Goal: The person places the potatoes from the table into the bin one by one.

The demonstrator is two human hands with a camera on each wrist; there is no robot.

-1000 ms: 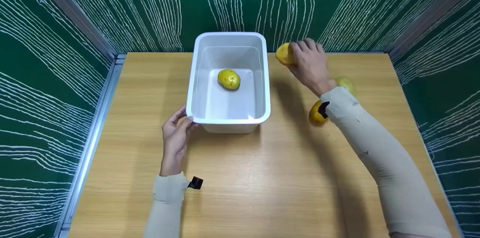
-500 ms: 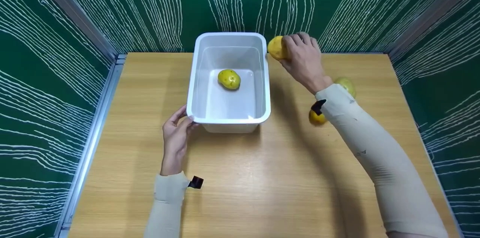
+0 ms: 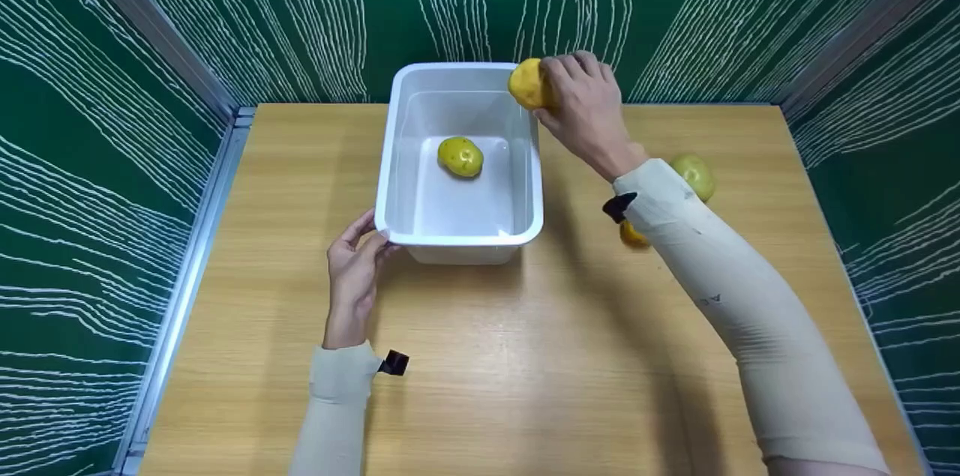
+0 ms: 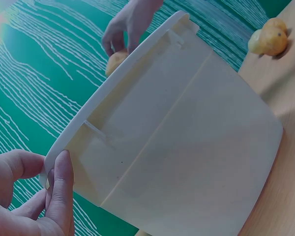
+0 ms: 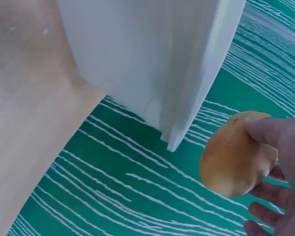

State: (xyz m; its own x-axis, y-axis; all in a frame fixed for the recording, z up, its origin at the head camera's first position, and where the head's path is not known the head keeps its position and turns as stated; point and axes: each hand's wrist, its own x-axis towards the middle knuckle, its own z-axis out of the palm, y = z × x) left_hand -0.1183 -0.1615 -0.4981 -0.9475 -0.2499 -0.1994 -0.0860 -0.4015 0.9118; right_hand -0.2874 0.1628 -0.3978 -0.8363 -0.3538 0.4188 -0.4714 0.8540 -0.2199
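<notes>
A yellow potato [image 3: 531, 85] is in my right hand [image 3: 589, 112], thumb and fingers gripping its right side. In the head view it overlaps the far right corner of a white plastic bin [image 3: 459, 241], level with or above the rim. The right wrist view shows the potato [image 5: 236, 155] outside the bin wall's outline, held by thumb and fingertips. My left hand [image 3: 351, 277] pinches the bin's near left corner, thumb on the rim and fingers beneath, as the left wrist view shows too. On the bin's floor lies another yellow-green potato [image 3: 460, 157].
Right of the bin, a pale green round potato-like item [image 3: 694, 176] and an orange-yellow one [image 3: 634, 238] lie on the wooden table [image 3: 480, 371], the latter partly behind the right wrist. Green walls [image 3: 495, 4] with white wavy lines stand close behind and at both sides.
My right hand has carried the potato left and slightly away from me, from beside the bin to over its far right corner. The left hand stays on the rim.
</notes>
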